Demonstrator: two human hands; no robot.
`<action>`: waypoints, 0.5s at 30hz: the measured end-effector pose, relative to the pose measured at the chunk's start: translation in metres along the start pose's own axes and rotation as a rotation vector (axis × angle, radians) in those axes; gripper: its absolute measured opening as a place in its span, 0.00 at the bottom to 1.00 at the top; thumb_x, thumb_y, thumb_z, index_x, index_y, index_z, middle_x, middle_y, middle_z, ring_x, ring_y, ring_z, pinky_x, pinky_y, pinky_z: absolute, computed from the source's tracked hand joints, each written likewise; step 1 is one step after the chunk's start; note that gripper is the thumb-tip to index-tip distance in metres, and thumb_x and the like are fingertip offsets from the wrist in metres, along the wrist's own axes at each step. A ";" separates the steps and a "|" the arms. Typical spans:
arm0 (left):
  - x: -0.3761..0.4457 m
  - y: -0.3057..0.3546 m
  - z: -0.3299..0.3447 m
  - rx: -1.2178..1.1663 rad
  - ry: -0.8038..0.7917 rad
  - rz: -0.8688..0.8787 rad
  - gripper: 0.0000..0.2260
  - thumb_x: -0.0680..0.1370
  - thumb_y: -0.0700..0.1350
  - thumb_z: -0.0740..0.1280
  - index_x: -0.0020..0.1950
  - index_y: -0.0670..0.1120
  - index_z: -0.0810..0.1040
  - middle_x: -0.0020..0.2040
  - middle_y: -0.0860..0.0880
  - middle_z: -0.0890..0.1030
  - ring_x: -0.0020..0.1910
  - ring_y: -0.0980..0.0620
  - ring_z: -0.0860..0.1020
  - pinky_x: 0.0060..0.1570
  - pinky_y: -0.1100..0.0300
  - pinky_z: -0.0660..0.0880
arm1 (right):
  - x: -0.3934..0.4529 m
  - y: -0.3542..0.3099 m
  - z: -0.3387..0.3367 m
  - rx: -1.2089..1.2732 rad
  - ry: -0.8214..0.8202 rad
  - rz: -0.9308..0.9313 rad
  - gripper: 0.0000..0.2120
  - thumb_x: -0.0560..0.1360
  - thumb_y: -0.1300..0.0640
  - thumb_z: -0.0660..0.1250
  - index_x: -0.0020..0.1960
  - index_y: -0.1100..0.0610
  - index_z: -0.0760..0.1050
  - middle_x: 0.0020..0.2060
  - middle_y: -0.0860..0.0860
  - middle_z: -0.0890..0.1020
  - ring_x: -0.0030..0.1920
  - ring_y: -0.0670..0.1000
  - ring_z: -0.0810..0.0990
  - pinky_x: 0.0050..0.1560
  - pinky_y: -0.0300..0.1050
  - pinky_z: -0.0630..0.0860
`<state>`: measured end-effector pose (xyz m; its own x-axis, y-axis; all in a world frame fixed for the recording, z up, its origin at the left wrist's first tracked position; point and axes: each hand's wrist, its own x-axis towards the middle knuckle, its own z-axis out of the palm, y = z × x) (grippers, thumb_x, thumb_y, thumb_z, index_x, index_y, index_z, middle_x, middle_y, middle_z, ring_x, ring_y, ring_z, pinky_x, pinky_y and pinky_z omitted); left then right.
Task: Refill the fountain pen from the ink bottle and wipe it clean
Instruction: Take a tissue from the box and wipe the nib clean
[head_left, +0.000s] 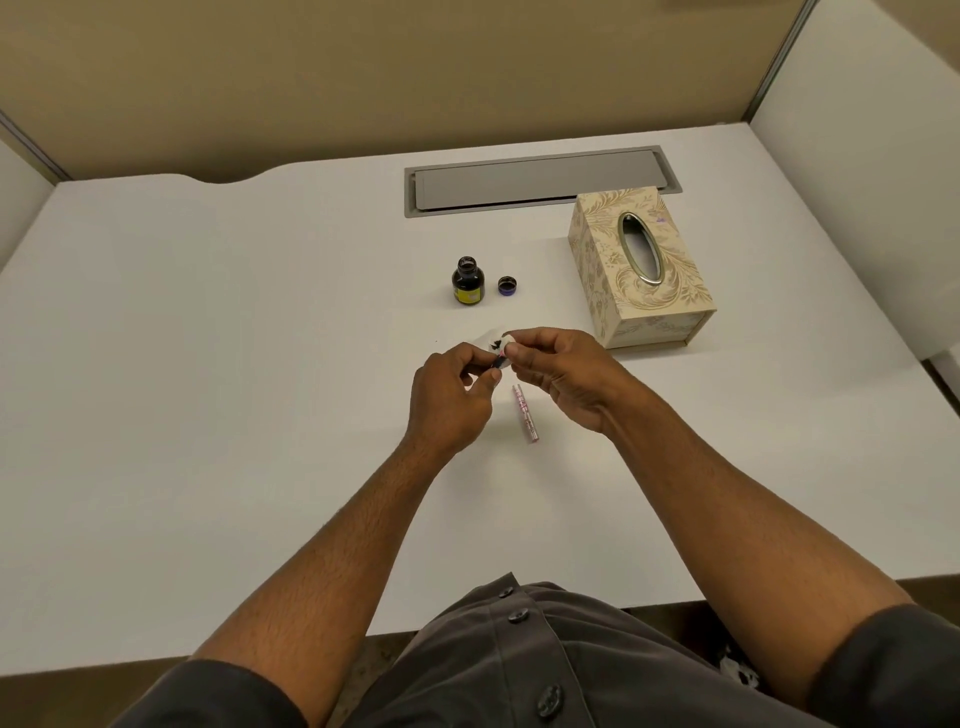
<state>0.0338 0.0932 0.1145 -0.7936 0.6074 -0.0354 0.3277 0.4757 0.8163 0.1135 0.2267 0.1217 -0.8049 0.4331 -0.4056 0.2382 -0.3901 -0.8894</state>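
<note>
My left hand (451, 395) pinches the small front section of the fountain pen (500, 359), of which only a short dark and pink piece shows between my fingers. My right hand (558, 379) presses an ink-stained white tissue (493, 340) against the pen's tip. The pink patterned pen barrel (525, 414) lies on the table just below my hands. Behind them the dark ink bottle (467, 281) stands uncapped, with its purple cap (507, 286) lying to its right.
A beige patterned tissue box (641, 270) stands at the right rear. A grey cable hatch (535, 181) is set into the white table (208, 364) behind the bottle. Partition walls close off the back and sides.
</note>
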 end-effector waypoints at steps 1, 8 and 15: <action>-0.001 -0.001 0.000 -0.003 -0.007 -0.001 0.05 0.76 0.43 0.69 0.50 0.49 0.82 0.44 0.57 0.82 0.40 0.65 0.75 0.40 0.71 0.68 | 0.000 0.000 -0.002 -0.009 -0.030 0.014 0.11 0.75 0.64 0.69 0.58 0.63 0.78 0.48 0.55 0.83 0.49 0.50 0.80 0.57 0.44 0.76; -0.003 -0.002 0.008 0.005 -0.047 -0.017 0.05 0.76 0.44 0.69 0.51 0.49 0.82 0.45 0.57 0.82 0.41 0.64 0.75 0.44 0.69 0.70 | 0.006 0.007 -0.002 -0.129 -0.001 -0.042 0.06 0.74 0.64 0.70 0.50 0.65 0.80 0.44 0.57 0.83 0.46 0.53 0.82 0.53 0.44 0.79; -0.002 -0.001 0.008 -0.058 -0.081 -0.103 0.05 0.76 0.44 0.70 0.50 0.50 0.82 0.43 0.57 0.82 0.41 0.60 0.77 0.43 0.66 0.71 | 0.012 0.006 0.000 -0.407 0.165 -0.108 0.04 0.75 0.59 0.71 0.41 0.57 0.81 0.36 0.55 0.83 0.33 0.48 0.78 0.38 0.41 0.78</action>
<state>0.0393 0.0966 0.1094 -0.7769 0.6077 -0.1647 0.2149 0.5018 0.8379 0.1052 0.2295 0.1118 -0.7473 0.5903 -0.3052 0.3787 0.0009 -0.9255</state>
